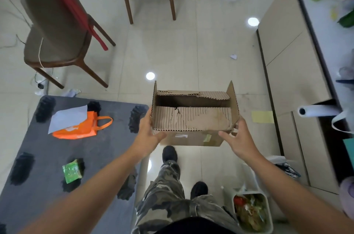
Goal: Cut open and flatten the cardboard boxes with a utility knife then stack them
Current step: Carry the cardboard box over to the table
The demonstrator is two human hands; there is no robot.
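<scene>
I have the cardboard box (193, 119) up in the air in front of me, above the tiled floor (191, 51) and just right of the dark grey worktop (47, 157). My left hand (148, 134) presses against the box's left end with the thumb lying along the near lower edge, fingers fairly straight. My right hand (239, 138) is at the right end, fingers spread and lightly curled, tips touching the near right corner. The box's two short end flaps stand upright; the long flaps are folded in, their outer paper torn away to bare corrugation, with a dark gap between them.

On the worktop lie an orange bag (80, 128) with a pale sheet of paper (67, 119) resting on it, and a small green packet (72, 173) nearer to me. Two wooden chairs (57, 32) stand on the floor beyond. A bin (251, 212) full of scraps sits by my right foot, beside a pale cabinet (287, 61).
</scene>
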